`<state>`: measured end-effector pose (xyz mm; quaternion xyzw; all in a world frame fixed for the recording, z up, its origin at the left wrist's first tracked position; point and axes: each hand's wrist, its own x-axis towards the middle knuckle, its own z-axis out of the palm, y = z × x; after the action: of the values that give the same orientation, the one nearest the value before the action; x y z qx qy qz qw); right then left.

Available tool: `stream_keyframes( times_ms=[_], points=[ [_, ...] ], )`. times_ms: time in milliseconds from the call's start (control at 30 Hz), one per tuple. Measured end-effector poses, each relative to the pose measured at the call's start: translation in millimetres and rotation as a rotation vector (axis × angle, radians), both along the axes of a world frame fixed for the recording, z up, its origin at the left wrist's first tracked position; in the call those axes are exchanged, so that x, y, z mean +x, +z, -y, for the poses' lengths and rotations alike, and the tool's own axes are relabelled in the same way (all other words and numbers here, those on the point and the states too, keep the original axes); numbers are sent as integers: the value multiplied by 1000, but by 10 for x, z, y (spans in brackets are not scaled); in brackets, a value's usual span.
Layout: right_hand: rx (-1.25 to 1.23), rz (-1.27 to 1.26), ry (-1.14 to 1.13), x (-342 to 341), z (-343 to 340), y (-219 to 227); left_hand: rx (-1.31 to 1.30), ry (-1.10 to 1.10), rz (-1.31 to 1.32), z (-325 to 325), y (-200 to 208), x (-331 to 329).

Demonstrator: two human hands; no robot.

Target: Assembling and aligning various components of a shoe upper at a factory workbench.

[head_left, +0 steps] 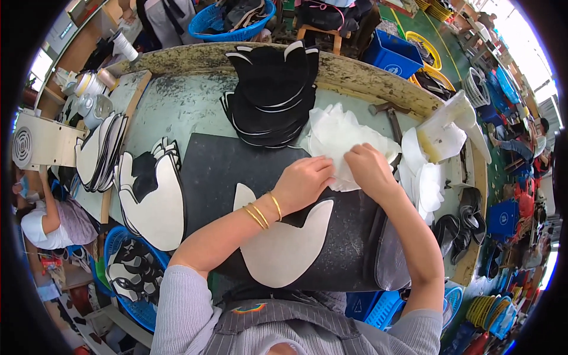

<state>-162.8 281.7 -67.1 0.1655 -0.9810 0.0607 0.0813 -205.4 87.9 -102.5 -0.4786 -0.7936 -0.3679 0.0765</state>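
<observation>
Several thin white cut sheets (pixel 337 127) lie in a loose pile at the back right of the black work board (pixel 210 163). At the pile's near edge my left hand (pixel 303 184) is closed, thumb and fingers pinching a white sheet. My right hand (pixel 370 173), just beside it, also has its fingertips drawn together on the white sheet. Under my left forearm a cream U-shaped shoe upper piece (pixel 284 254) lies flat on the board, partly hidden by the arm. Behind it rises a stack of black shoe upper pieces (pixel 266 89) with white edges.
Cream upper pieces (pixel 157 201) are stacked on the left, with more (pixel 100 154) beyond. A hammer (pixel 391 115) rests near the wooden rim (pixel 355 71). More white sheets (pixel 426 186) and black shoes (pixel 470 216) are at right. A blue basket (pixel 145 310) stands below left; another person (pixel 56 225) sits at far left.
</observation>
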Motion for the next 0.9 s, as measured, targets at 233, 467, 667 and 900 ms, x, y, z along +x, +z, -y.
stream_keyframes(
  times_ms=[233,467,667,900],
  points=[
    [-117,-163,-41,184,228,-118,93,34,333,58,-93,-217],
    [57,-234,-62,234,514,-197,36,-77,443,54,-140,-266],
    [184,-309,-187,109,672,-341,49,-56,331,23,-211,-338],
    [-1195,52,-762,93,202,-195,-5,36,356,-53,-159,-267]
  ],
)
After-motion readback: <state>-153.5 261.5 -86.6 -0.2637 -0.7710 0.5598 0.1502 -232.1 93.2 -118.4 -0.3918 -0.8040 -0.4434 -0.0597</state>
